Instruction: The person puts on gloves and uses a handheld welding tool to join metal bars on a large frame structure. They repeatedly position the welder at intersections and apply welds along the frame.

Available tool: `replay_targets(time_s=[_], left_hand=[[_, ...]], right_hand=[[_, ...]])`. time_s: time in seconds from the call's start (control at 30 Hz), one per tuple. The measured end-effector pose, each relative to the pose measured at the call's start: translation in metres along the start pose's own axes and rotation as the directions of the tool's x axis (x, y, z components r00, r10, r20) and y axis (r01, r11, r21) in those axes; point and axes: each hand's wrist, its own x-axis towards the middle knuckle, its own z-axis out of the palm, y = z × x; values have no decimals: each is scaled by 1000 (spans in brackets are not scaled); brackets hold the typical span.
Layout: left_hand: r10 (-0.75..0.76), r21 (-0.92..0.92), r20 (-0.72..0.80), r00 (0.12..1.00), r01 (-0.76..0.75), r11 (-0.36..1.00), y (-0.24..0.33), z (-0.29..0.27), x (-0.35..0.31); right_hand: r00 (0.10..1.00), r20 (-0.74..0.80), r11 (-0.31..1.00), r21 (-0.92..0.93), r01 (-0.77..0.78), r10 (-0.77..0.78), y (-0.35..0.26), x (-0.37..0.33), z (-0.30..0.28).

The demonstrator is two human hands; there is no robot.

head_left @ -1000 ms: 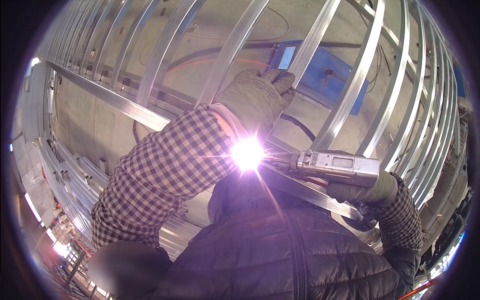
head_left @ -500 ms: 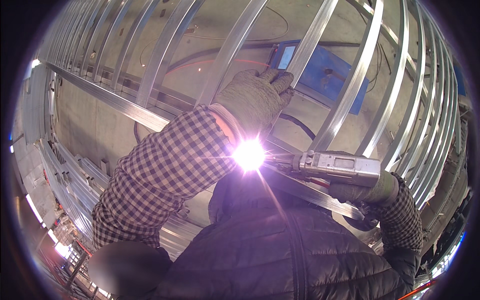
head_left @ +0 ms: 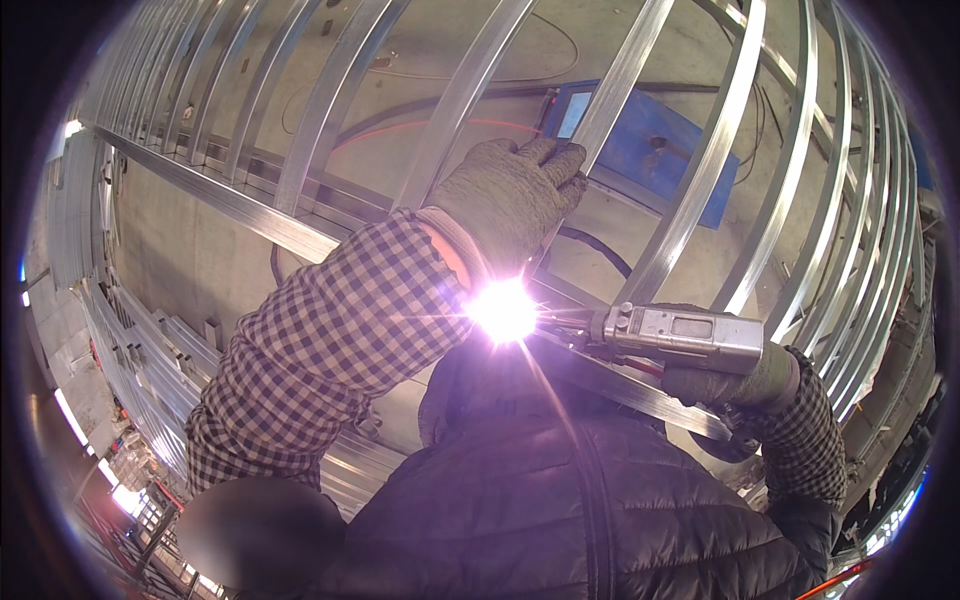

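Observation:
My left hand (head_left: 508, 198), in a dark green work glove, is closed around a shiny square metal bar (head_left: 622, 75), with its fingertips curled over the bar's side. My right hand (head_left: 735, 380), also gloved, grips a silver handheld welding gun (head_left: 685, 337) from below. The gun's nozzle points left at the lower end of that bar, by the long cross rail (head_left: 660, 398). A glaring white-violet welding light (head_left: 503, 311) burns at the nozzle's tip, just below my left wrist. The glare hides the joint itself.
A row of parallel metal bars (head_left: 455, 110) forms a frame running left to right. Beyond it a blue machine (head_left: 655, 150) with a light panel stands on the concrete floor, with cables and an orange hose around it. More metal profiles (head_left: 150, 360) lie stacked at left.
The welding gun and my right hand have shifted very slightly to the right, and the bright light with them. My left hand stays in the same place on the bar.

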Motion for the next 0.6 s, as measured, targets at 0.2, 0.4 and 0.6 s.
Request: replay_targets(time_s=[0.2,0.4,0.6], left_hand=[[-14,-42,-2,1000,14,999,0,4,2],[19,48,-34,999,-18,999,-4,9,4],[20,-52,-103,994,-25,998,-6,14,1]], right_hand=[[999,14,996,-77,53,-52,5,-1,-2],[997,-18,994,-82,69,-71,9,-2,1],[993,-25,990,-71,-118,117,1,-12,-4]])
